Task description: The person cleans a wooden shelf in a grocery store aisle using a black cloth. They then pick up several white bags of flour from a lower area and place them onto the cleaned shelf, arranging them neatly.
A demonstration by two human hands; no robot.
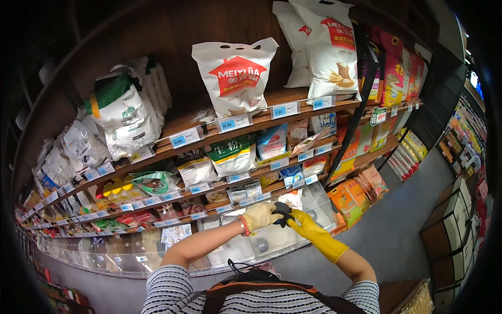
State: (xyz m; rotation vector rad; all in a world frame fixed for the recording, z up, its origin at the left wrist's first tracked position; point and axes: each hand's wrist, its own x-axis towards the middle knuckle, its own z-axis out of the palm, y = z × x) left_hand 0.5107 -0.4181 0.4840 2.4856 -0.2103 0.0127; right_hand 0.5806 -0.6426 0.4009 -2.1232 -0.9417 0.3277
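Observation:
My left hand [257, 216], in a cream-coloured glove with a red bead bracelet at the wrist, meets my right hand [303, 224] in front of the lower shelves. A long yellow rubber glove covers the right hand and part of its forearm. Between the two hands is a small black crumpled thing [283, 211]; whether it is a cloth or another glove I cannot tell. The left fingers close on it from one side, and the right fingers pinch it from the other. Both hands are above clear-lidded bins [272, 239] at the bottom of the shelving.
White flour bags [236, 78] stand on the top shelf [183, 118], with more bags [332, 52] to the right. Packets of starch [230, 154] line the shelf below. White powder lies spilled near a price tag. Grey floor [387, 230] runs along the right, beside a wooden cabinet [449, 230].

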